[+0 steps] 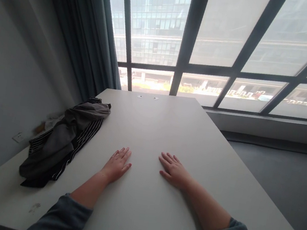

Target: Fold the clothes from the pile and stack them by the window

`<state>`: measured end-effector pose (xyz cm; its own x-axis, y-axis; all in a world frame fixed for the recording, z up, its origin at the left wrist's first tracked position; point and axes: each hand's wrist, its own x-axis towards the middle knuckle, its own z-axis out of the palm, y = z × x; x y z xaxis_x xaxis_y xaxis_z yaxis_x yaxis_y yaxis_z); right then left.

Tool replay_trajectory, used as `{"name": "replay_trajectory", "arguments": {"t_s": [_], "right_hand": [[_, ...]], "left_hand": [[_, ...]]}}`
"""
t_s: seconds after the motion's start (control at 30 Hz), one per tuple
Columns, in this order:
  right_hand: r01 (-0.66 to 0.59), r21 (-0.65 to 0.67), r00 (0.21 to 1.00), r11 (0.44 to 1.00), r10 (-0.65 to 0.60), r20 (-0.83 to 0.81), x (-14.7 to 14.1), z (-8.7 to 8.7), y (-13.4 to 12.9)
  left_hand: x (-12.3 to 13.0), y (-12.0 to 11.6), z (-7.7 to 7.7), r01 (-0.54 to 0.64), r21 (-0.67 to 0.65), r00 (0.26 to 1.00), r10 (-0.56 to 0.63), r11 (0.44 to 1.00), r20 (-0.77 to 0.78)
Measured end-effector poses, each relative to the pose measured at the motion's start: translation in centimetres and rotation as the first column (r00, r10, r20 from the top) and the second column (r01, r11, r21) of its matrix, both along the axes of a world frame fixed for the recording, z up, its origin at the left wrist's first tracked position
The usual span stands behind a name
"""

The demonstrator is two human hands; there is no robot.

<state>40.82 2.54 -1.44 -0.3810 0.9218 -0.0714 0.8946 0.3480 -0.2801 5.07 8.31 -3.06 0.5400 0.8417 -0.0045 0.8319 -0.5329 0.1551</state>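
Both hands lie palm down on a white table, a gap between them. My left hand rests left of the middle with its fingers stretched out and its thumb apart, holding nothing. To the right, my right hand is flat on the surface too, its fingers spread and nothing in it. A crumpled dark grey garment lies on the table's left side, over black cloth with white stripes. My left hand is nearer to this heap and does not touch it.
Two small round fittings sit at the table's far end. A dark curtain hangs by the wall at the left, and large windows stand beyond the table. A wall socket and a smudge show at left.
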Motion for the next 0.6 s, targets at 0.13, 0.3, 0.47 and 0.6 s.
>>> {"name": "replay_trajectory", "arguments": {"t_s": [0.13, 0.3, 0.47, 0.6], "right_hand": [[0.001, -0.020, 1.000, 1.000, -0.001, 0.013, -0.07, 0.43, 0.19], [0.004, -0.025, 1.000, 1.000, -0.004, 0.004, 0.02, 0.20, 0.22], [-0.003, -0.016, 1.000, 1.000, 0.004, 0.011, 0.14, 0.00, 0.32], [-0.008, -0.004, 1.000, 1.000, 0.008, 0.002, 0.25, -0.18, 0.41]], "left_hand": [[0.22, 0.06, 0.10, -0.020, 0.010, 1.000, 0.020, 1.000, 0.008], [0.20, 0.03, -0.04, -0.031, 0.001, 0.999, 0.031, 1.000, 0.008], [0.30, 0.03, 0.15, -0.041, -0.010, 0.999, 0.041, 0.999, -0.012], [0.38, -0.06, 0.44, -0.053, -0.021, 0.998, 0.052, 0.998, -0.023]]}}
